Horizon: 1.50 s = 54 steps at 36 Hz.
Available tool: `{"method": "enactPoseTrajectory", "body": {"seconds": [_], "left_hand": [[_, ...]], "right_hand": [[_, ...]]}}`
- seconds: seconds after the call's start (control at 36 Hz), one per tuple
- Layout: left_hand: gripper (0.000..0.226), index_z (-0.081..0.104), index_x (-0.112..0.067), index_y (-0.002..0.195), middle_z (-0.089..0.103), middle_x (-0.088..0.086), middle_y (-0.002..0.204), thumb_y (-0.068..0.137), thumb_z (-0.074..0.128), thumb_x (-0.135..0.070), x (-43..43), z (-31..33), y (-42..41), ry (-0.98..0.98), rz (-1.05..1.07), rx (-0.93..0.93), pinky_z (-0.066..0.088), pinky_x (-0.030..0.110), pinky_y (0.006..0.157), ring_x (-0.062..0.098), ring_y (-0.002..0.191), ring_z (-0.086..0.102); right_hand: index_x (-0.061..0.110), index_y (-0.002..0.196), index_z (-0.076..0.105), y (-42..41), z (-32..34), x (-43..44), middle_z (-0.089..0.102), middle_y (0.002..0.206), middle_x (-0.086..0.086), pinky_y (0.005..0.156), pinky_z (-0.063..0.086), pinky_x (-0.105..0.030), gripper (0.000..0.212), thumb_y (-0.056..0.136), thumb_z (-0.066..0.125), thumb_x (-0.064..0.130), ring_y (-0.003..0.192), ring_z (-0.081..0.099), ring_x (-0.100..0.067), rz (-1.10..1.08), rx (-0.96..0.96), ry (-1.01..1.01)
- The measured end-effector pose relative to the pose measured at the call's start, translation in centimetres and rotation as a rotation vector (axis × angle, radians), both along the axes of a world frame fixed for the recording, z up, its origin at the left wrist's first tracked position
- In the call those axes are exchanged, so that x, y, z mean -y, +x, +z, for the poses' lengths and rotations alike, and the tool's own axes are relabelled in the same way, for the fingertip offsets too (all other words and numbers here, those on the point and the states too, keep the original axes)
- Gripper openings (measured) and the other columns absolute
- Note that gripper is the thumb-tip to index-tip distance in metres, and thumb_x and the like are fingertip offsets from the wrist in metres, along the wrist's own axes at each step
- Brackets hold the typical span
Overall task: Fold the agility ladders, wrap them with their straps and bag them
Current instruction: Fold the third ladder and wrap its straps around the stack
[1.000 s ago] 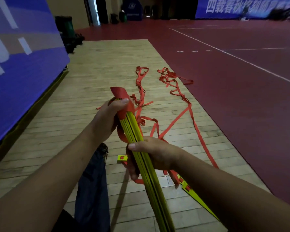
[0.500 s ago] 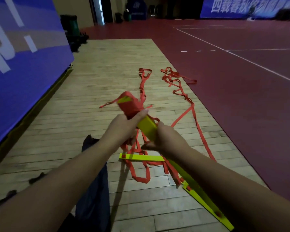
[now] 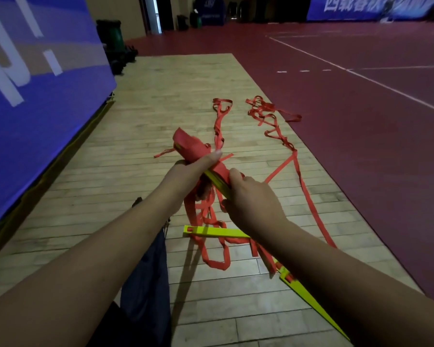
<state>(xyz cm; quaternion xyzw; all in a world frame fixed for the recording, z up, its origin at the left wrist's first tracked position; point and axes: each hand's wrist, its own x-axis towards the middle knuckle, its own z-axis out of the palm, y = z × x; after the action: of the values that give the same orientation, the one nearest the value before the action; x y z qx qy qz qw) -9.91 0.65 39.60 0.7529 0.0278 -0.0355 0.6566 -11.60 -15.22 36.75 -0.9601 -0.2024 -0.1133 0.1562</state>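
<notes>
The floor is a strip of pale wooden boards [image 3: 110,196] running away from the camera, with dark red court flooring [image 3: 361,159] marked by white lines [image 3: 386,87] along its right edge. On the boards lies the loose part of a ladder [image 3: 261,113]: two crumpled red straps [image 3: 218,121] trailing away side by side, the right one's far end reaching the red flooring, and two yellow rungs, one [image 3: 218,231] crosswise, one [image 3: 308,296] slanting toward the lower right. A dark blue bag [image 3: 145,284] lies left of them.
</notes>
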Motion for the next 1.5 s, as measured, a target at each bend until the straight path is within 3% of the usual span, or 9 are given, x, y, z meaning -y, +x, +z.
{"method": "enactPoseTrajectory", "body": {"seconds": [0.19, 0.39, 0.5, 0.67, 0.81, 0.89, 1.11, 1.28, 1.5], "left_hand": [[0.038, 0.06, -0.011, 0.067, 0.052, 0.002, 0.049, 0.085, 0.073, -0.042, 0.6, 1.1, 0.1, -0.054, 0.056, 0.124, 0.041, 0.026, 0.048, 0.017, 0.043, 0.048], [0.042, 0.059, -0.016, 0.077, 0.052, -0.006, 0.055, 0.061, 0.073, -0.052, -1.2, 1.9, 0.0, -0.158, -0.078, 0.197, 0.04, 0.019, 0.045, 0.011, 0.047, 0.051], [0.024, 0.063, -0.025, 0.066, 0.053, -0.007, 0.054, 0.07, 0.068, -0.048, -2.3, 2.0, 0.3, -0.243, -0.175, 0.254, 0.042, 0.019, 0.045, 0.009, 0.047, 0.052], [0.027, 0.062, -0.021, 0.08, 0.062, -0.006, 0.065, 0.075, 0.073, -0.045, -3.3, 2.3, 1.5, -0.328, -0.153, 0.22, 0.053, 0.026, 0.063, 0.011, 0.065, 0.064], [0.074, 0.065, -0.005, 0.087, 0.074, 0.016, 0.075, 0.088, 0.037, -0.074, -4.0, 3.3, 0.5, 0.327, -0.212, 0.032, 0.059, 0.03, 0.061, 0.031, 0.071, 0.074], [0.081, 0.068, -0.002, 0.088, 0.07, 0.014, 0.063, 0.087, 0.027, -0.072, -3.4, 2.3, 0.8, 0.492, -0.187, -0.036, 0.057, 0.028, 0.057, 0.027, 0.056, 0.068], [0.048, 0.062, -0.007, 0.082, 0.048, 0.003, 0.049, 0.085, 0.07, -0.054, 0.9, -1.0, 1.5, -0.054, 0.084, -0.116, 0.044, 0.027, 0.049, 0.02, 0.042, 0.049], [0.038, 0.061, -0.01, 0.076, 0.05, 0.005, 0.054, 0.079, 0.072, -0.046, 0.4, -0.2, 1.8, -0.162, 0.13, 0.082, 0.041, 0.028, 0.049, 0.019, 0.047, 0.049], [0.037, 0.066, -0.009, 0.089, 0.062, 0.007, 0.08, 0.073, 0.07, -0.042, -1.7, 1.4, 1.2, -0.338, -0.094, 0.157, 0.047, 0.037, 0.069, 0.022, 0.075, 0.062]], "right_hand": [[0.023, 0.121, 0.04, 0.9, 1.6, 1.6, 0.058, 0.094, 0.001, 0.068, 0.048, -0.025, 0.051, 0.087, 0.077, 0.032, 0.082, 0.062, -0.014, 0.168, -0.551, 0.367], [0.035, 0.106, 0.064, 1.1, 2.8, 2.8, 0.07, 0.1, 0.014, 0.09, 0.048, -0.027, 0.024, 0.085, 0.064, 0.046, 0.101, 0.067, -0.009, 0.418, -0.924, 0.598], [0.011, 0.125, 0.053, 0.8, 1.9, 2.4, 0.068, 0.104, -0.014, 0.087, 0.058, -0.04, 0.039, 0.091, 0.063, 0.027, 0.098, 0.069, -0.033, 0.491, -1.246, 0.883], [0.012, 0.116, 0.06, 1.1, 2.8, 2.4, 0.073, 0.093, -0.015, 0.077, 0.061, -0.043, 0.031, 0.092, 0.069, 0.031, 0.082, 0.073, -0.033, 0.388, -1.048, 0.823], [0.007, 0.116, 0.061, 1.5, 2.9, 2.9, 0.072, 0.088, -0.012, 0.073, 0.061, -0.032, 0.031, 0.093, 0.071, 0.024, 0.077, 0.073, -0.025, 0.287, -0.867, 0.81], [0.011, 0.118, 0.055, 2.0, 2.0, 2.7, 0.072, 0.098, -0.012, 0.08, 0.063, -0.047, 0.038, 0.091, 0.074, 0.03, 0.084, 0.074, -0.028, 0.167, -0.781, 0.669], [0.016, 0.127, 0.035, 0.3, -0.4, -0.3, 0.065, 0.106, -0.005, 0.075, 0.058, -0.039, 0.043, 0.1, 0.061, 0.036, 0.087, 0.066, -0.024, -0.065, -0.145, 0.0], [0.022, 0.12, 0.037, 0.9, 1.4, 0.9, 0.058, 0.097, 0.001, 0.062, 0.048, -0.026, 0.037, 0.097, 0.063, 0.037, 0.08, 0.063, -0.017, 0.144, -0.447, 0.35], [0.023, 0.11, 0.067, 1.5, 1.1, 3.1, 0.072, 0.104, 0.004, 0.087, 0.052, -0.031, 0.039, 0.086, 0.07, 0.052, 0.102, 0.069, -0.016, 0.303, -1.037, 0.669]]}}
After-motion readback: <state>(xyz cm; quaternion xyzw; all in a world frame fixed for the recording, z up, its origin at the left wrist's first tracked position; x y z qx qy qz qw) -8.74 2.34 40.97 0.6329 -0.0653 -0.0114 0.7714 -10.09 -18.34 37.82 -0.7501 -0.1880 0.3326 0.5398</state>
